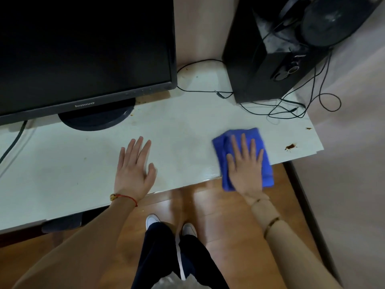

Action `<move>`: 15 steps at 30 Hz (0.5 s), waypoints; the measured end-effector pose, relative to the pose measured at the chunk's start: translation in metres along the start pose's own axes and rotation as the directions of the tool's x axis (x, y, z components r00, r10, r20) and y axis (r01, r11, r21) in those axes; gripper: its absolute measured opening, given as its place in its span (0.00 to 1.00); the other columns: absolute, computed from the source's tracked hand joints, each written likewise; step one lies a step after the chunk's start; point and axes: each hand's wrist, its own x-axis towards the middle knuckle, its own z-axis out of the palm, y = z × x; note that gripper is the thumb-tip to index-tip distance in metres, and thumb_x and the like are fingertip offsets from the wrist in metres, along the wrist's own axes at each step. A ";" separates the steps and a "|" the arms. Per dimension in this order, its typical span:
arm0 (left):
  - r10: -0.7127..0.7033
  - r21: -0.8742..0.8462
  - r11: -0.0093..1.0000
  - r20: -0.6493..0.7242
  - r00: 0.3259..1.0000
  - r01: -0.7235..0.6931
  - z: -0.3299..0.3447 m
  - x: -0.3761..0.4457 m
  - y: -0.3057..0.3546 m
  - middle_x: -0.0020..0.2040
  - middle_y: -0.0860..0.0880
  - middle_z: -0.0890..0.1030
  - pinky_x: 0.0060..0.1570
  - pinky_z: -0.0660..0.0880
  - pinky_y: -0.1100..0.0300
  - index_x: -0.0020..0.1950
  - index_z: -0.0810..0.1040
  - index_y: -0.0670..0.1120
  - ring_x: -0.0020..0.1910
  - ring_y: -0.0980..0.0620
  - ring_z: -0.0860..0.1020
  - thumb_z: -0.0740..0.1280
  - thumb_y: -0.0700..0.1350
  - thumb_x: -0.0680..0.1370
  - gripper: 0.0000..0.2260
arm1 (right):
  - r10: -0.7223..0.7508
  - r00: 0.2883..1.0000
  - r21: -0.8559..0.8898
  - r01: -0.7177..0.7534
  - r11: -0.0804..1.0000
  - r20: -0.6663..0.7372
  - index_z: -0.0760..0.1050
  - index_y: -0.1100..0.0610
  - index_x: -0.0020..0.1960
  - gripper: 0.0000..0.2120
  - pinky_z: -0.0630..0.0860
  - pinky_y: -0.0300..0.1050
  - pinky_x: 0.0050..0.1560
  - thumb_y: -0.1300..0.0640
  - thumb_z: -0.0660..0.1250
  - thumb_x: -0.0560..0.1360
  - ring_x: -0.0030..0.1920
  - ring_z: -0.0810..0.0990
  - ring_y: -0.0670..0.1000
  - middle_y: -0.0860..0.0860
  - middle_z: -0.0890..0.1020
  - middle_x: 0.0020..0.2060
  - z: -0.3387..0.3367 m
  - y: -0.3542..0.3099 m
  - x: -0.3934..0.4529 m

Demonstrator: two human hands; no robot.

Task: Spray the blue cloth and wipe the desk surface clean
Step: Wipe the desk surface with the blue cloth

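— Where is the blue cloth (264,161)?

— Folded, near the front right part of the white surface (177,130), with its near end hanging past the front edge. The right hand (245,170) lies flat on top of it, fingers straight and slightly spread, palm pressing down.

— And the left hand (134,172)?

— Resting flat on the bare surface, well apart from the cloth, fingers straight and close together, thumb out to the side. It holds nothing. A red string bracelet (125,198) sits on that wrist.

— Any dirt showing?

— A brown stain (291,147) lies to the right of the cloth, close to the surface's right edge, and a smaller speck (308,128) lies further back. There are brownish marks by the monitor's base too.

— What else stands there?

— A black monitor (83,49) on a round stand at the back left, a black speaker box (260,65) at the back right, and thin black cables (291,109) tangled in front of and beside the box.
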 end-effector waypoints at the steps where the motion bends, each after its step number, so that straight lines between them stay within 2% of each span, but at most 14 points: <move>1: -0.003 0.004 1.000 0.000 1.000 0.003 0.000 0.000 0.000 0.81 0.48 0.55 0.79 0.46 0.45 0.80 0.57 0.50 0.81 0.50 0.48 0.53 0.50 0.79 0.29 | -0.083 0.997 -0.010 0.083 0.997 0.005 0.52 0.49 0.79 0.28 0.47 0.63 0.76 0.44 0.43 0.81 0.78 0.52 0.60 0.52 0.55 0.78 0.006 -0.016 -0.015; 3: 0.001 0.007 1.000 -0.003 1.000 -0.001 0.001 0.000 0.000 0.81 0.48 0.55 0.79 0.46 0.45 0.80 0.57 0.49 0.81 0.49 0.49 0.52 0.51 0.79 0.29 | -0.242 0.969 -0.011 0.243 0.970 0.055 0.49 0.48 0.80 0.27 0.45 0.60 0.76 0.44 0.43 0.82 0.79 0.48 0.58 0.50 0.52 0.79 0.011 -0.028 -0.040; 5: 0.009 0.007 1.000 -0.009 1.000 -0.009 0.000 0.000 0.000 0.81 0.47 0.56 0.79 0.46 0.45 0.80 0.58 0.49 0.81 0.48 0.50 0.51 0.51 0.78 0.29 | -0.320 0.943 -0.023 0.323 0.946 0.092 0.47 0.47 0.80 0.26 0.44 0.58 0.77 0.42 0.42 0.83 0.79 0.46 0.56 0.49 0.50 0.79 0.008 -0.016 -0.044; 7: 0.004 -0.005 1.000 -0.013 1.000 -0.004 0.000 0.001 0.000 0.81 0.46 0.57 0.79 0.46 0.45 0.80 0.59 0.48 0.81 0.48 0.51 0.52 0.51 0.78 0.28 | -0.285 0.955 -0.042 0.289 0.956 0.080 0.46 0.46 0.80 0.27 0.44 0.58 0.77 0.42 0.40 0.82 0.79 0.46 0.55 0.48 0.50 0.79 0.001 0.009 -0.032; 10: -0.022 -0.034 0.999 -0.050 0.999 0.020 0.001 0.004 0.004 0.80 0.45 0.60 0.78 0.48 0.44 0.78 0.63 0.47 0.80 0.47 0.54 0.53 0.51 0.79 0.27 | -0.099 0.994 0.012 0.099 0.995 0.048 0.47 0.46 0.79 0.29 0.43 0.59 0.77 0.40 0.38 0.80 0.79 0.45 0.56 0.49 0.50 0.79 -0.009 0.034 0.005; 12: -0.028 -0.038 0.999 -0.065 0.998 0.025 0.003 0.004 0.006 0.79 0.45 0.61 0.78 0.48 0.43 0.78 0.63 0.46 0.80 0.46 0.54 0.54 0.50 0.79 0.27 | 0.003 1.000 0.024 -0.004 1.000 0.012 0.47 0.46 0.79 0.30 0.43 0.60 0.77 0.40 0.38 0.79 0.79 0.47 0.58 0.51 0.52 0.79 -0.009 0.027 0.024; 13: -0.028 -0.033 0.999 -0.068 0.997 0.025 0.004 0.004 0.006 0.80 0.45 0.60 0.78 0.47 0.44 0.78 0.63 0.46 0.80 0.46 0.54 0.54 0.50 0.79 0.27 | 0.013 1.000 0.021 -0.013 1.000 0.007 0.48 0.47 0.80 0.30 0.44 0.62 0.76 0.40 0.39 0.79 0.78 0.49 0.59 0.52 0.53 0.79 -0.008 0.015 0.027; 15: -0.031 -0.017 0.999 -0.064 0.997 0.030 0.006 0.003 0.006 0.81 0.45 0.57 0.79 0.45 0.45 0.79 0.59 0.47 0.80 0.46 0.51 0.54 0.50 0.79 0.28 | -0.091 0.996 0.010 0.091 0.996 0.013 0.51 0.48 0.79 0.28 0.47 0.63 0.76 0.42 0.42 0.81 0.78 0.51 0.61 0.53 0.55 0.79 -0.001 -0.017 0.014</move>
